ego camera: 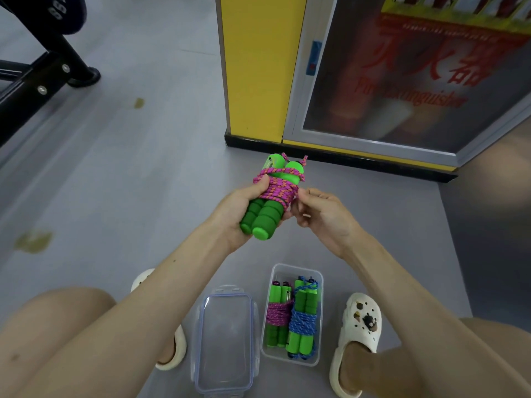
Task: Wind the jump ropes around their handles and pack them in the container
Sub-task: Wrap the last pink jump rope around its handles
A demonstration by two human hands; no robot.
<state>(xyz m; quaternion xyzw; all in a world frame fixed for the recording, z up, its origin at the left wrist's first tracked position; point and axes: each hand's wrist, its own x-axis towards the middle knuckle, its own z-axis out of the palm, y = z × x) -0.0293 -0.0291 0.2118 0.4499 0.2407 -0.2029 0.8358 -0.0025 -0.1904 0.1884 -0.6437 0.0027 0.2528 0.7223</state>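
The person sat over a grey floor [138, 173] and held a jump rope in front of them, above the floor. Its two green handles [264, 216] lay side by side, and the pink-and-orange cord [280, 192] was wound around their upper half in many turns, with two short ends poking out by the handle tops.

The left hand [237, 206] had its grip closed round the handles from the left, thumb pressed on the cord windings. The right hand [321, 214] met the bundle on its right side, thumb and fingertips pinching the cord at the edge of the windings.

Below the hands, between the person's feet, a clear plastic container [297, 266] stood on the floor. Two wound jump ropes lay in it side by side: a pink-corded one [278, 313] on the left and a blue-corded one [303, 323] on the right, both with green handles. The container's clear lid [225, 340] lay on the floor just beside it, to its left.

The feet wore white clogs [359, 326]. Farther off stood a yellow pillar [258, 67] and a glass-fronted fire extinguisher cabinet [402, 81], with a black metal frame [37, 81] at the upper left.
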